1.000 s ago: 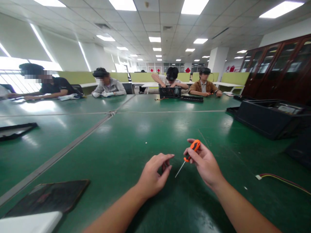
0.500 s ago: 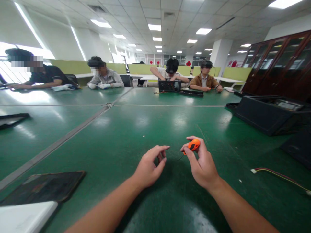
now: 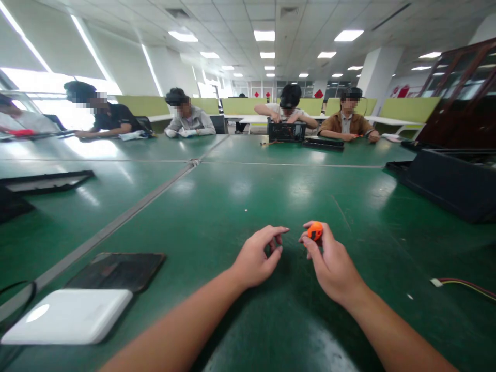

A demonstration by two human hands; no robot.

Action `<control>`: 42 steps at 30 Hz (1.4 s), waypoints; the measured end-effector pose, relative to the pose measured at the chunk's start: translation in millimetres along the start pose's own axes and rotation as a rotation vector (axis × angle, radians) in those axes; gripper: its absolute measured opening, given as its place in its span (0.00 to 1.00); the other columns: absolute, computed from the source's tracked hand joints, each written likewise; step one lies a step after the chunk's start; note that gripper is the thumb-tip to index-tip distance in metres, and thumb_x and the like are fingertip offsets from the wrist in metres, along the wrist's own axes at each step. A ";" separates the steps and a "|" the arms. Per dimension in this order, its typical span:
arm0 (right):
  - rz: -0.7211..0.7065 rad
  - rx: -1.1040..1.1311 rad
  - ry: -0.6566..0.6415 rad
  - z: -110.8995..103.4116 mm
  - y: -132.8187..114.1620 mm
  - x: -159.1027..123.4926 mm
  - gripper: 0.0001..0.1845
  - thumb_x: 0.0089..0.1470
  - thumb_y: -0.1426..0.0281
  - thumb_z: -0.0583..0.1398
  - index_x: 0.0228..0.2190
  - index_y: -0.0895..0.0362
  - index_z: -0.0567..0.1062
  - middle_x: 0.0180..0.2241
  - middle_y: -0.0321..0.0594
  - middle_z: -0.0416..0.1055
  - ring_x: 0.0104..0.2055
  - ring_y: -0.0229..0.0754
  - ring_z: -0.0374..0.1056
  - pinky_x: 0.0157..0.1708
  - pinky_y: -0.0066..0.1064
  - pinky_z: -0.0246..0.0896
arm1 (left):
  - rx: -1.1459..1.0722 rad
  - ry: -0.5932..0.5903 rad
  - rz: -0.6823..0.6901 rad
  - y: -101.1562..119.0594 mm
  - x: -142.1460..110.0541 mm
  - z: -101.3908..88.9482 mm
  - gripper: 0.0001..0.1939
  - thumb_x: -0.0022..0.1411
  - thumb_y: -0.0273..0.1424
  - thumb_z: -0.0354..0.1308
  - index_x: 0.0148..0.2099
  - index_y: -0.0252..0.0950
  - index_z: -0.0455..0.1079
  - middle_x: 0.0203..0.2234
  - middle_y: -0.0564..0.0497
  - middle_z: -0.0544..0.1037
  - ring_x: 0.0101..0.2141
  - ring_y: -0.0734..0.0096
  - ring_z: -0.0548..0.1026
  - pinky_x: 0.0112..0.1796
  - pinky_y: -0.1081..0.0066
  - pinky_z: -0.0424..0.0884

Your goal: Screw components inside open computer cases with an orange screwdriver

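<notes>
I can't read any words, brands or numbers from where I am. The red diamond signs (image 3: 318,93) at the far end of the room are too small for me to make out any characters, and I can read no lettering on the orange handle (image 3: 315,231) I hold.

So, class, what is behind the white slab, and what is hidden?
Behind the white slab, a dark mat shows. Its near edge is covered; whether it runs underneath cannot be seen.

Both forearms angle inward, left hand (image 3: 260,256) loosely curled (thumb apart), right hand (image 3: 334,261) closed in a grip
</notes>
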State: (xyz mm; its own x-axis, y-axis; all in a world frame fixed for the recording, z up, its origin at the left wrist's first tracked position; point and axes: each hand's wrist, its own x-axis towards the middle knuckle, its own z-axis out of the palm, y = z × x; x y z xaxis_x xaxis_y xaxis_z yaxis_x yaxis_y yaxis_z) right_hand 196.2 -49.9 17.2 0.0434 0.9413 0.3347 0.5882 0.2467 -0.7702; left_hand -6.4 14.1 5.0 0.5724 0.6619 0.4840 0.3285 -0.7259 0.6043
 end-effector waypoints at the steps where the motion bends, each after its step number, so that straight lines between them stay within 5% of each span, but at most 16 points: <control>1: 0.009 -0.004 -0.001 0.2 1.6 0.3 0.14 0.67 0.61 0.51 0.51 0.51 0.65 0.39 0.42 0.76 0.38 0.48 0.74 0.39 0.39 0.65 | -0.002 -0.009 -0.001 0.3 -0.1 0.2 0.23 0.62 0.22 0.53 0.58 0.38 0.66 0.36 0.51 0.74 0.32 0.72 0.72 0.42 0.68 0.71; 13: -0.214 0.319 0.412 4.5 1.2 -1.8 0.17 0.67 0.68 0.55 0.56 0.48 0.62 0.48 0.42 0.72 0.41 0.42 0.73 0.46 0.41 0.68 | 0.002 -0.068 0.000 -1.3 -0.7 -0.1 0.23 0.62 0.22 0.54 0.59 0.40 0.65 0.37 0.51 0.74 0.32 0.73 0.71 0.43 0.66 0.71; 26: -0.472 0.412 0.551 2.0 -12.6 -6.0 0.15 0.68 0.69 0.54 0.55 0.49 0.62 0.47 0.43 0.74 0.39 0.43 0.74 0.46 0.47 0.66 | 0.027 -0.077 -0.016 -2.7 0.4 -1.3 0.23 0.63 0.23 0.54 0.60 0.41 0.64 0.39 0.50 0.74 0.36 0.70 0.73 0.45 0.64 0.71; 31: -0.424 0.462 0.477 3.3 -10.4 -8.7 0.17 0.68 0.65 0.53 0.57 0.48 0.61 0.44 0.42 0.74 0.37 0.44 0.73 0.40 0.43 0.69 | 0.067 -0.057 -0.018 -1.4 2.0 -2.6 0.24 0.61 0.23 0.57 0.60 0.40 0.65 0.46 0.47 0.75 0.48 0.63 0.73 0.54 0.58 0.69; 37: -0.027 0.117 0.023 5.0 0.7 -2.6 0.16 0.66 0.62 0.55 0.54 0.50 0.63 0.32 0.36 0.75 0.30 0.44 0.73 0.33 0.36 0.66 | 0.074 -0.046 -0.025 -1.1 3.8 0.2 0.23 0.61 0.20 0.54 0.58 0.39 0.67 0.47 0.46 0.76 0.50 0.62 0.73 0.55 0.57 0.70; 42: -0.061 0.235 0.206 4.1 2.5 1.0 0.14 0.67 0.64 0.54 0.53 0.48 0.61 0.36 0.35 0.76 0.30 0.40 0.73 0.37 0.36 0.67 | 0.077 -0.050 -0.007 -0.9 4.2 1.7 0.21 0.61 0.20 0.55 0.56 0.39 0.68 0.47 0.46 0.77 0.50 0.62 0.74 0.55 0.57 0.70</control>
State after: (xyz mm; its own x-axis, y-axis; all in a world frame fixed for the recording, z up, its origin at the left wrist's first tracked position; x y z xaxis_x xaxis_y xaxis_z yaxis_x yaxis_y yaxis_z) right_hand 194.4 -47.4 13.3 0.1905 0.8627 0.4684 0.3931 0.3702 -0.8417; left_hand -3.0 17.2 5.4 0.6062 0.6581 0.4466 0.3882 -0.7349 0.5560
